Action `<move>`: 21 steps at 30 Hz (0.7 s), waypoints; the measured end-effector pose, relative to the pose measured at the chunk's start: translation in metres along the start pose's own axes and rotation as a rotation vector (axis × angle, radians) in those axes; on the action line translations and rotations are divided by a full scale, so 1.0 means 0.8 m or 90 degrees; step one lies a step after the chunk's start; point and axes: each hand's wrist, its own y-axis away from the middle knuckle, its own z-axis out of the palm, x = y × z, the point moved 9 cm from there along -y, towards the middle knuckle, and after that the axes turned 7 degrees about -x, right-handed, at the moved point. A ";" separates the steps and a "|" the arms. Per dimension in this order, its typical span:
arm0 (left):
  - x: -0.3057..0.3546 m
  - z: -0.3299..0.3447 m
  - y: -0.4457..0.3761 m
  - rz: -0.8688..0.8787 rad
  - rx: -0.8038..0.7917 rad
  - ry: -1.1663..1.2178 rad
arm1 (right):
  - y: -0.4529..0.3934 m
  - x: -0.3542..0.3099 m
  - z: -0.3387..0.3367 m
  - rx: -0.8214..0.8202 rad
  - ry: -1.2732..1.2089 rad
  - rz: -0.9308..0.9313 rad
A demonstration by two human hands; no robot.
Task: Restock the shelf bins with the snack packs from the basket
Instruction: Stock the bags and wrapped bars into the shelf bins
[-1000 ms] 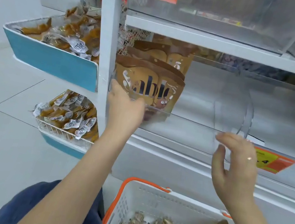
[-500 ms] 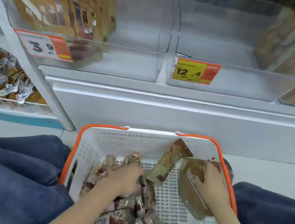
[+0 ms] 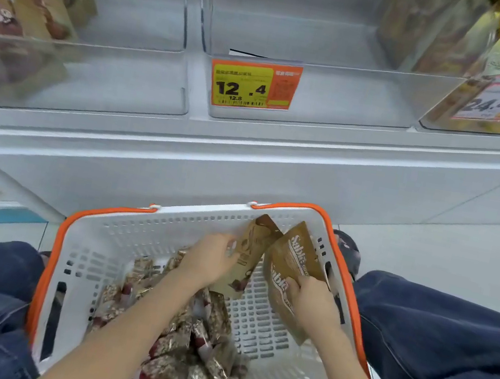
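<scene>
I take the white basket (image 3: pixel 88 247) as my landmark. Both hands are inside it, at its far right corner, close together but not touching. My right hand (image 3: pixel 311 300) grips the brown Sablé pouch (image 3: pixel 290 263) by its lower half; my left hand (image 3: pixel 213 258) touches the second brown pouch (image 3: pixel 253 250) just beside it, though I cannot tell if the fingers have closed. Both pouches lean with their long axes pointing up and away, toward the clear bin (image 3: pixel 324 102) with the 12.4 price tag (image 3: pixel 253 84) straight beyond the basket. The right hand is nearer that bin, so I judge it leads.
</scene>
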 end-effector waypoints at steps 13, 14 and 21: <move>0.015 0.002 -0.070 -0.003 0.068 0.075 | -0.008 -0.048 0.017 -0.200 -1.002 0.184; 0.015 -0.006 -0.058 -0.001 0.081 0.134 | -0.008 -0.056 0.012 -0.200 -1.039 0.180; 0.084 -0.087 0.041 0.079 0.134 0.448 | 0.028 -0.134 -0.032 -0.272 -1.292 -0.021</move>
